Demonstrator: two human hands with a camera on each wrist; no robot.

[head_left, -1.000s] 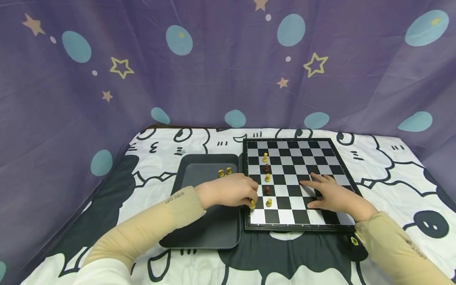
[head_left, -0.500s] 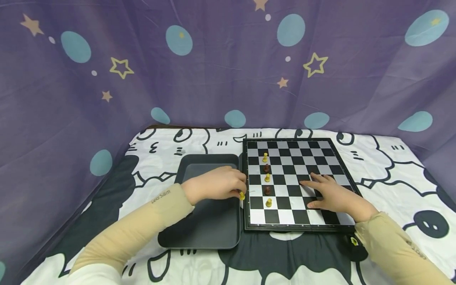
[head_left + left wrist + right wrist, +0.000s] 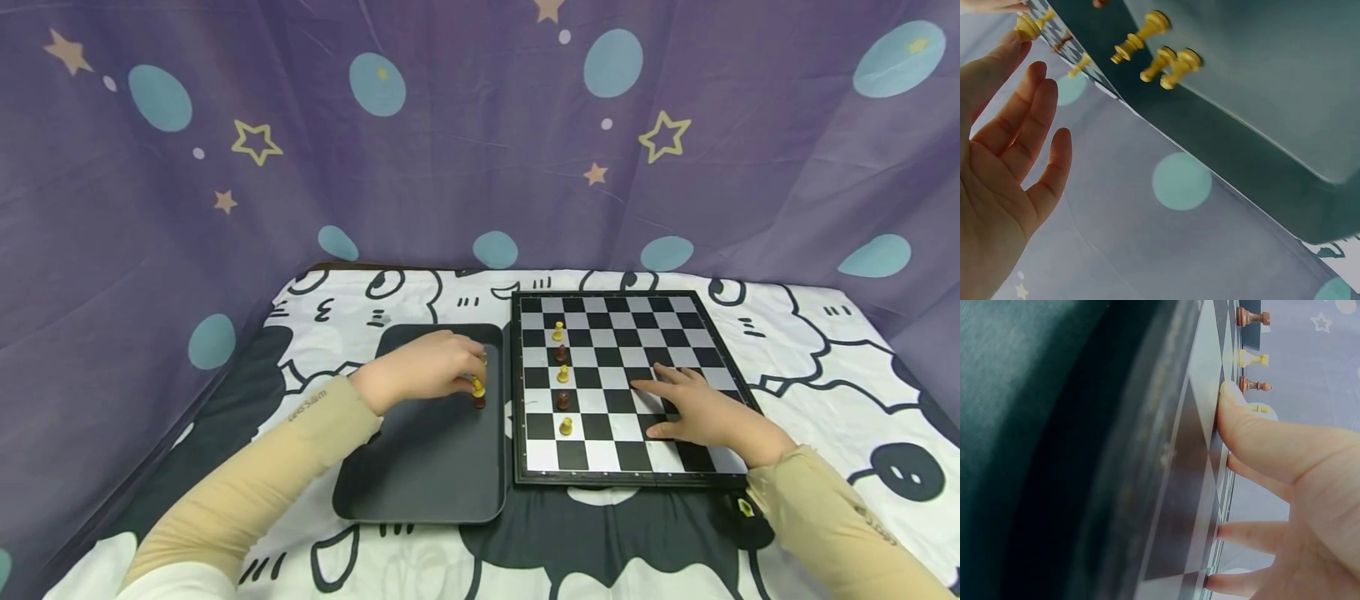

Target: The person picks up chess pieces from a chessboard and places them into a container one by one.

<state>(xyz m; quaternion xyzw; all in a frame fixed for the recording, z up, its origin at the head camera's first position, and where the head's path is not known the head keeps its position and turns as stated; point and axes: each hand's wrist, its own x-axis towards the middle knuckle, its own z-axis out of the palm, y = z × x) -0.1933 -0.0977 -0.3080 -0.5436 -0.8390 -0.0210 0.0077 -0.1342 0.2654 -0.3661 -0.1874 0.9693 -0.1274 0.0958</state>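
Observation:
My left hand (image 3: pixel 429 368) is over the dark grey tray (image 3: pixel 420 492), pinching a yellow chess piece (image 3: pixel 1027 29) between thumb and fingertip. In the head view, a red-brown chess piece (image 3: pixel 479 402) shows right below the pinched one. Several yellow chess pieces (image 3: pixel 1154 24) stand in the tray in the left wrist view, mostly hidden behind the hand in the head view. On the chessboard (image 3: pixel 626 481), my right hand (image 3: pixel 703 410) rests with spread fingers and holds nothing. Yellow pieces (image 3: pixel 566 427) and red-brown pieces (image 3: pixel 563 402) alternate in a column near the board's left side.
The tray lies against the left of the board, on a black-and-white cartoon cloth (image 3: pixel 405 567). A purple curtain (image 3: pixel 480 142) with stars hangs behind and to the left. A small black object with a yellow mark (image 3: pixel 745 507) lies by the right sleeve.
My left hand has lifted the yellow chess piece off the board's near left corner area and carried it left over the tray. The right hand has stayed still.

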